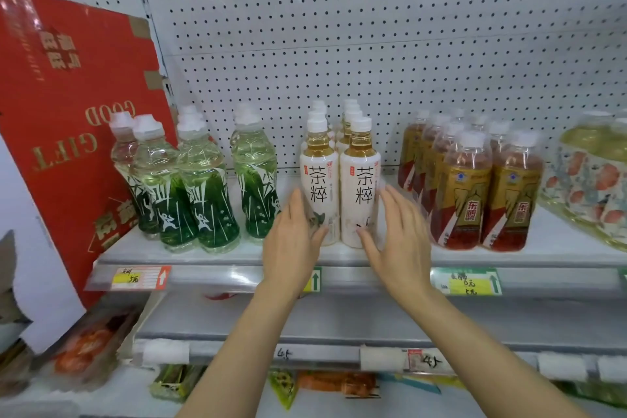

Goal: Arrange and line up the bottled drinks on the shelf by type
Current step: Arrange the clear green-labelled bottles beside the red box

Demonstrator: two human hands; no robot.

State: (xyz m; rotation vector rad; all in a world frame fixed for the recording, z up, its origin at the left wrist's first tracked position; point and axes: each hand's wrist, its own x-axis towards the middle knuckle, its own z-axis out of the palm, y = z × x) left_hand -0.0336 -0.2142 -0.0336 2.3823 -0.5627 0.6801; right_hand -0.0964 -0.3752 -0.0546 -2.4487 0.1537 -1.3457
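While both hands bracket the white tea bottles [339, 193] at the shelf [559, 248] front edge, mid-span, left hand [291, 241] and right hand [398, 241] show a spread, flat-fingered grip, likely squaring two rows. Labels read 茶粹. Green bottles [190, 187] stand toward the left end, amber bottles [475, 187], marked 东鹏, right. Red box [68, 119]: "GOOD GIFT".

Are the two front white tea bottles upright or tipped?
Upright: both front white tea bottles stand on the shelf, caps up, side by side.
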